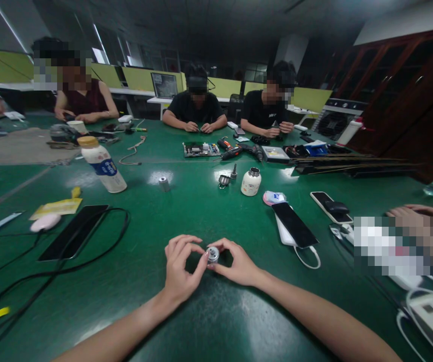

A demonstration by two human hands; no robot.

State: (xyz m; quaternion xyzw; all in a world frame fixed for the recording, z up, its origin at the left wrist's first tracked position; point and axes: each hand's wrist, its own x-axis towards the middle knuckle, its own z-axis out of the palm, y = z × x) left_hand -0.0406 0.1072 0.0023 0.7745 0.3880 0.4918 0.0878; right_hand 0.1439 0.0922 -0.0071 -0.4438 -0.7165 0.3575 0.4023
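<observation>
Close in front of me, both hands hold a small silver cylindrical metal part (212, 255), which looks like a small motor. Its round end, with a raised centre, faces up. The thumb and fingertips of my left hand (183, 266) pinch it from the left. From the other side, the thumb and index finger of my right hand (237, 264) grip it. Its lower side is partly covered by fingers. Farther out on the green table (148, 226) stands a similar silver cylinder (164, 184). A cream-coloured bottle without a lid (251, 182) stands ahead on the right, beside a metal cup-shaped piece (224, 181).
A white drink bottle (105, 166), a tablet-like black device (75, 231) and black cables lie left. Phones (295, 224) and white cables lie right, near another person's hand (412, 218). Across sit several people, with a circuit board (200, 149) and power drills (235, 151) before them.
</observation>
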